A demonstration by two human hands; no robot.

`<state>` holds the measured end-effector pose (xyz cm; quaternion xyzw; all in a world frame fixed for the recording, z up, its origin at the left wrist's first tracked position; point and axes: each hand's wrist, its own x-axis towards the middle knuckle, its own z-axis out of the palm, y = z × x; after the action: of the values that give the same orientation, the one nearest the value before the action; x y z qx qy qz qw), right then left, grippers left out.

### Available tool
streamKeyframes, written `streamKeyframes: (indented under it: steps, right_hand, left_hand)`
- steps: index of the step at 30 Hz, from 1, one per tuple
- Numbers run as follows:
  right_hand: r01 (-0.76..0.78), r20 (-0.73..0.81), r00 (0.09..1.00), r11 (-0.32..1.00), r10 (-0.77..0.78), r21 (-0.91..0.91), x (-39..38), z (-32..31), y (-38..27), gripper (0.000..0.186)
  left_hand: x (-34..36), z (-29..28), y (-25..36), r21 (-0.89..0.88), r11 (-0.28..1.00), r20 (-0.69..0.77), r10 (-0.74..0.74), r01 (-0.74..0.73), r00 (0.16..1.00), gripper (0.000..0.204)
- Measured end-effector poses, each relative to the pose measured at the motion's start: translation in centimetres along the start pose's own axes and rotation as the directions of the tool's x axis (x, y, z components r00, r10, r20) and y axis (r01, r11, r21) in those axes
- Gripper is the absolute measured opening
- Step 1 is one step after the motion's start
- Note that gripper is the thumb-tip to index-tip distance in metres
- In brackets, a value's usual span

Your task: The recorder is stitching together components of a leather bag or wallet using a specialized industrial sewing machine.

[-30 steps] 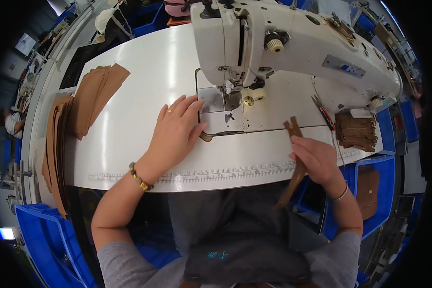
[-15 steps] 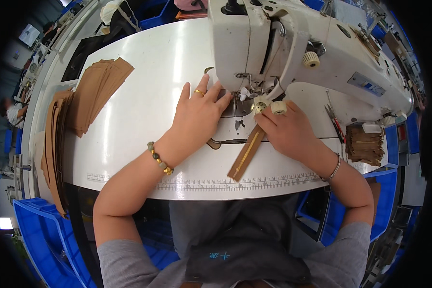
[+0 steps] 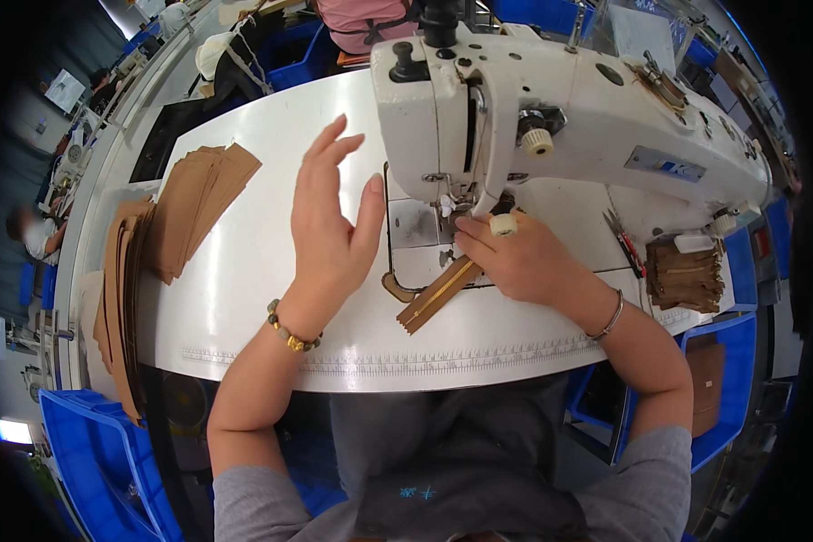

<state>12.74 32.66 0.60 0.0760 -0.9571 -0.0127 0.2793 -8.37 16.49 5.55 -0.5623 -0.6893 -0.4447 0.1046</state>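
1. Left forearm (image 3: 257,388) slants from the near left toward the far side, leaning right; left wrist (image 3: 304,312) roughly in line with it;
2. Left hand (image 3: 325,230) open and holding nothing; its fingers (image 3: 327,137) point far, slightly bent, the thumb (image 3: 368,212) standing apart on the right;
3. Right forearm (image 3: 641,357) angles from the near right toward the far left; right wrist (image 3: 601,307) almost straight;
4. Right hand (image 3: 515,257) back uppermost, fingertips gathered and pointing left.

Right hand (image 3: 526,259) holds zipper (image 3: 438,295) by sewing machine (image 3: 596,117).
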Motion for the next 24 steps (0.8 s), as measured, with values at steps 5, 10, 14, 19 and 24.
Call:
streamKeyframes:
  steps: [5,10,14,19,24]
  right_hand:
    - [0.012,0.039,0.999,1.000,-0.012,0.002,0.3,0.0,0.1,0.026]
    - [-0.008,-0.019,1.000,0.998,0.009,0.063,0.1,-0.1,0.1,0.027]
    - [0.013,0.031,0.999,1.000,-0.013,-0.011,0.0,0.0,-0.1,0.026]
    - [0.024,0.018,1.000,1.000,-0.023,-0.015,0.0,0.1,0.1,0.026]
    - [0.032,0.072,0.997,0.999,-0.033,0.012,-0.2,0.0,0.2,0.027]
  left_hand:
    - [1.0,-2.0,4.4,-0.088,0.979,-0.134,0.172,-0.185,0.976,0.079]
    - [2.0,-1.4,7.2,-0.024,0.951,-0.130,0.302,-0.307,0.944,0.106]
    - [1.9,0.0,7.4,-0.045,0.988,-0.146,0.138,-0.146,0.980,0.110]
    - [-0.6,-0.6,5.2,0.191,0.977,-0.066,0.109,-0.095,0.992,0.108]
    - [-2.9,-3.9,0.2,0.416,0.908,-0.041,0.071,-0.048,0.997,0.100]
